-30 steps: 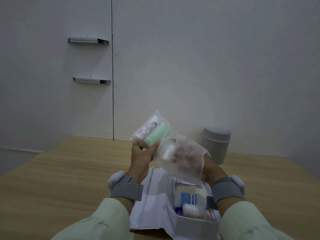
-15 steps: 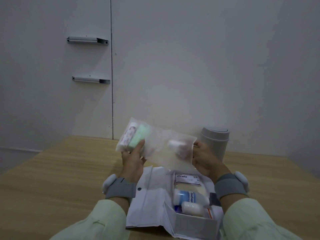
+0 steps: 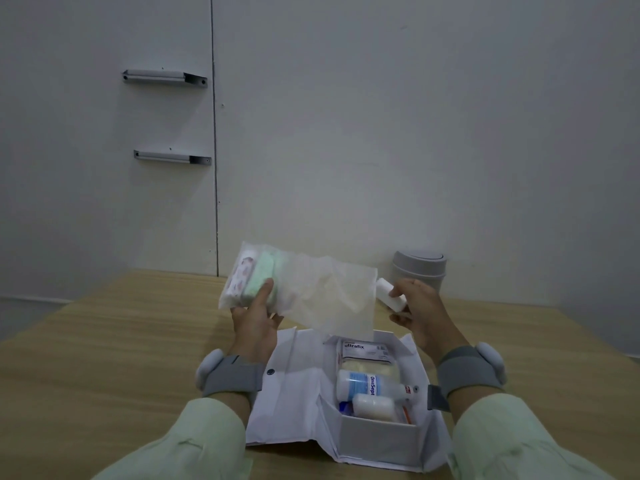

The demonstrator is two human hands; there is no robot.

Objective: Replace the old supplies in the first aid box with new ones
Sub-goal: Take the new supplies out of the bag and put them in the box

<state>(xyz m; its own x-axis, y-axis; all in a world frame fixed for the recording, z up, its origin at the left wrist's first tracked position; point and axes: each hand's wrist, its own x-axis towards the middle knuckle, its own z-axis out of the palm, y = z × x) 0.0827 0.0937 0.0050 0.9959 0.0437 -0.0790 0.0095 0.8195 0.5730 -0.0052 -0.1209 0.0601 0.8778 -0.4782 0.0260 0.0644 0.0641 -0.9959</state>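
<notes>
A clear plastic bag [image 3: 311,292] hangs above the table, and my left hand [image 3: 258,317] grips its left end, where a pale green roll [image 3: 259,278] and a patterned pack [image 3: 239,277] lie inside. My right hand [image 3: 420,311] holds a small white roll [image 3: 389,294] just outside the bag's open right end. Below them the white first aid box [image 3: 377,441] lies open on the table. It holds an "ultrafix" packet [image 3: 365,351], a blue-and-white bottle [image 3: 370,382] and a white roll [image 3: 372,405].
A grey lidded bin [image 3: 419,268] stands at the table's far edge behind my right hand. The box's white lid flap [image 3: 294,386] is spread out to the left. The wooden table [image 3: 104,358] meets a white wall with two metal brackets [image 3: 166,77].
The bag has been lowered and turned flat. My right hand has drawn the small white roll out of its right end, and the bag's right half now looks empty.
</notes>
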